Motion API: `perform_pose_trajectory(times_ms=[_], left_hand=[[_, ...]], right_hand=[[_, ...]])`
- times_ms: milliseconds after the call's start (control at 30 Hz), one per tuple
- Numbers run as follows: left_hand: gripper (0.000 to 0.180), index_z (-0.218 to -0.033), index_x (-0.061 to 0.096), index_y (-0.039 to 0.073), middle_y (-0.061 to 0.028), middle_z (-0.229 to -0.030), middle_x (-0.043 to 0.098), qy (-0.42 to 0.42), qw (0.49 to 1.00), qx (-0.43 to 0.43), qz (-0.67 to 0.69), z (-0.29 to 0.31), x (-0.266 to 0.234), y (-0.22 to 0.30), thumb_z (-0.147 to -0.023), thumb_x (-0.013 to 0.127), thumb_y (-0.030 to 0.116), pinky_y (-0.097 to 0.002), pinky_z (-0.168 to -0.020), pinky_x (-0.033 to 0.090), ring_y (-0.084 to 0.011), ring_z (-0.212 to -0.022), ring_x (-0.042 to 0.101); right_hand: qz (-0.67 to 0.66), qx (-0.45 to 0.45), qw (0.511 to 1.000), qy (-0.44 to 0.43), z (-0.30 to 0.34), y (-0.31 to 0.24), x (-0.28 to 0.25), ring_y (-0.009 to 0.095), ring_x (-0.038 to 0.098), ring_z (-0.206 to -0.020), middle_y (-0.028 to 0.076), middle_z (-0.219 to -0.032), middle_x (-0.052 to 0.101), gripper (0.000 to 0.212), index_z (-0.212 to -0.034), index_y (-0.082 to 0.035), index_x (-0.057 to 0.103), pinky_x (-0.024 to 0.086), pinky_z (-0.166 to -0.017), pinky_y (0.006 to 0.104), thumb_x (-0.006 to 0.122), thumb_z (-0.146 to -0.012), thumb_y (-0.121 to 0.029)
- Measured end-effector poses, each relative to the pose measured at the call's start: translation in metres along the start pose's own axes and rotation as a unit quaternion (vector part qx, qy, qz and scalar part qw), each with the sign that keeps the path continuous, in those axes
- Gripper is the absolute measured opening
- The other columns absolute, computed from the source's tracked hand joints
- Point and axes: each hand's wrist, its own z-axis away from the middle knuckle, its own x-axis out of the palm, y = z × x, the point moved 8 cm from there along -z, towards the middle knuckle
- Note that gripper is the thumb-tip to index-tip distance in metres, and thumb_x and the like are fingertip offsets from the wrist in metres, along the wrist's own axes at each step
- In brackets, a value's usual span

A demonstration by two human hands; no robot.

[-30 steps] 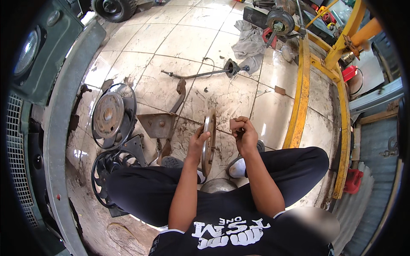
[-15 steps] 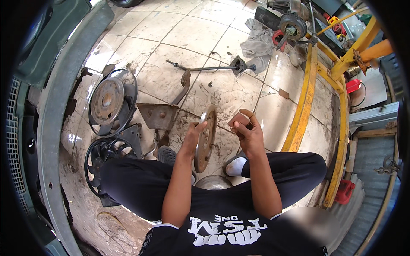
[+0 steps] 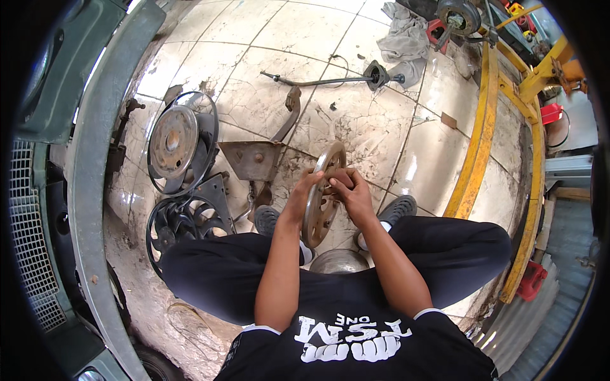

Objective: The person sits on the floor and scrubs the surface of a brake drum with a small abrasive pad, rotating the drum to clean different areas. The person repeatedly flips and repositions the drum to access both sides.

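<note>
My left hand (image 3: 298,198) is closed on the rim of a round, rust-stained metal disc (image 3: 314,222) with holes through it. The disc stands on edge between my knees. At its right face is my right hand (image 3: 356,200), fingers pinched and pressed near the upper part of the disc. The folded brown piece of sandpaper in that hand is mostly hidden by the fingers now. A shiny domed metal part (image 3: 339,261) sits on the floor between my feet, just below the disc.
A second rusty disc (image 3: 173,142) rests on a black fan (image 3: 184,230) at left, beside a pedal bracket (image 3: 254,159). Beyond lies a lever with a rubber boot (image 3: 377,75). A yellow steel frame (image 3: 478,146) stands right; a grey metal beam (image 3: 89,190) runs along the left.
My right hand has moved left and down onto the disc with the sandpaper, which was plainly visible before. My view has shifted slightly, and my right foot shows farther forward.
</note>
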Motion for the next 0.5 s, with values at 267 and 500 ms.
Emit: perform_pose_trajectory(times_ms=[267, 500], left_hand=[[0.057, -0.133, 0.06, 0.005, -0.0113, -0.107, 0.067, 0.005, 0.996, 0.046, -0.076, 0.01, -0.019, 0.013, -0.086, 0.07, 0.036, -0.0353, -0.076, 0.057, -0.0241, -0.092, 0.067], [0.056, -0.128, 0.065, 0.0, -0.0158, -0.105, 0.074, 0.007, 0.997, -0.036, 0.071, 0.012, -0.026, 0.002, -0.085, 0.068, 0.036, -0.041, -0.076, 0.062, -0.0268, -0.088, 0.073]], right_hand=[[0.221, -0.111, 0.965, 0.091, -0.009, -0.003, 0.008, 0.018, 0.071, -0.09, 0.01, -0.102, 0.074, 0.033, -0.118, -0.006, 0.057, 0.057, -0.076, 0.0328, 0.078, -0.094, -0.016], [0.09, -0.076, 0.99, 0.072, -0.01, 0.013, 0.013, 0.017, 0.072, -0.077, 0.01, -0.103, 0.074, 0.031, -0.122, -0.006, 0.055, 0.056, -0.066, 0.0316, 0.072, -0.099, -0.017]])
